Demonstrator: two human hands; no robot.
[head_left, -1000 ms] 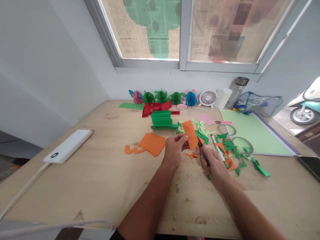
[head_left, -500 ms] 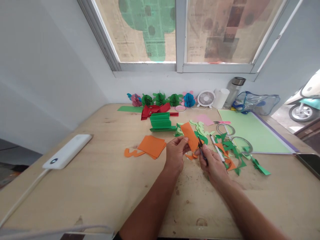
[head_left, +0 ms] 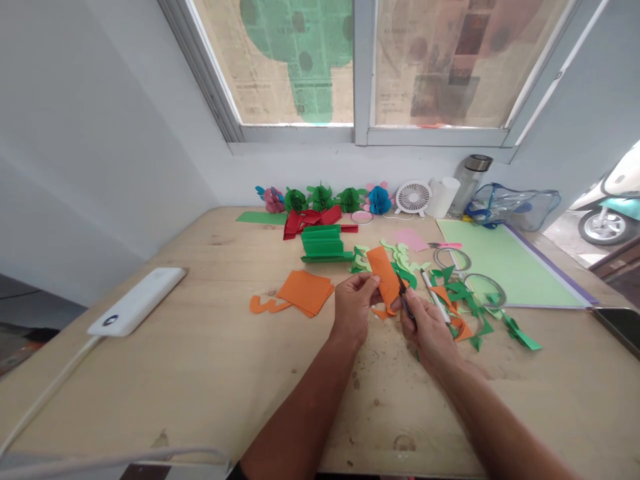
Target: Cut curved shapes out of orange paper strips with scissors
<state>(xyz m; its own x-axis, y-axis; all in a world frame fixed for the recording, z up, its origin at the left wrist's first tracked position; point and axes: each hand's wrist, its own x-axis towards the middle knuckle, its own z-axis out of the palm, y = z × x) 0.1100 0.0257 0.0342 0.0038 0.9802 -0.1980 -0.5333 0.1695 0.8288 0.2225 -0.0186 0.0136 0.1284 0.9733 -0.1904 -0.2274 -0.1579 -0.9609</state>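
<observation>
My left hand pinches a piece of orange paper by its left edge, holding it above the table. In my right hand is a small pair of dark scissors, its blades at the paper's right edge. My fingers cover the scissors' handles. Left of my hands lies a stack of orange paper squares, with a curvy orange cutout beside it. Light green cutouts lie just beyond the paper. Green and orange scraps are strewn to the right.
Pleated green paper and red folded paper lie farther back. A white pen, tape rolls and a light green sheet are on the right. A small fan stands by the wall; a white power bank sits left.
The orange paper has turned slightly and shifted a little to the right between my hands. The scissors stay at its right edge, and the view has moved only slightly.
</observation>
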